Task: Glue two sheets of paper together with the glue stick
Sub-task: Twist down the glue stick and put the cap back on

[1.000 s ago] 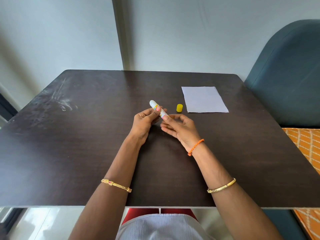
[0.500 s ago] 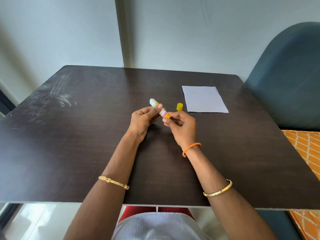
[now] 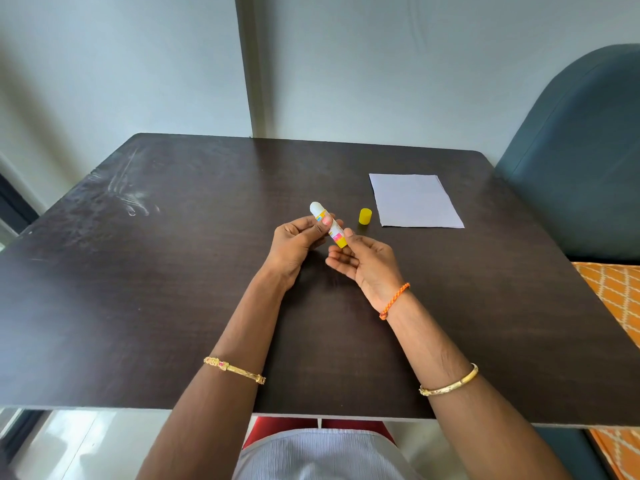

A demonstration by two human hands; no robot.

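Observation:
An uncapped glue stick [image 3: 327, 223] with a white glue tip and a yellow base is held over the middle of the dark table [image 3: 173, 289], tip pointing up and away. My left hand [image 3: 298, 242] grips its barrel between thumb and fingers. My right hand [image 3: 360, 263] pinches its yellow base with thumb and forefinger, palm turned up. The yellow cap [image 3: 365, 216] stands on the table just right of the hands. White paper [image 3: 414, 200] lies flat beyond the cap at the right; I cannot tell whether it is one sheet or two stacked.
A blue padded chair [image 3: 581, 161] stands against the table's right edge, with an orange patterned cushion [image 3: 613, 299] below it. A grey wall rises behind the table. Scuff marks show on the table's far left.
My right hand has turned from knuckles-up to palm-up while keeping its pinch on the yellow base. The glue stick and left hand have barely moved.

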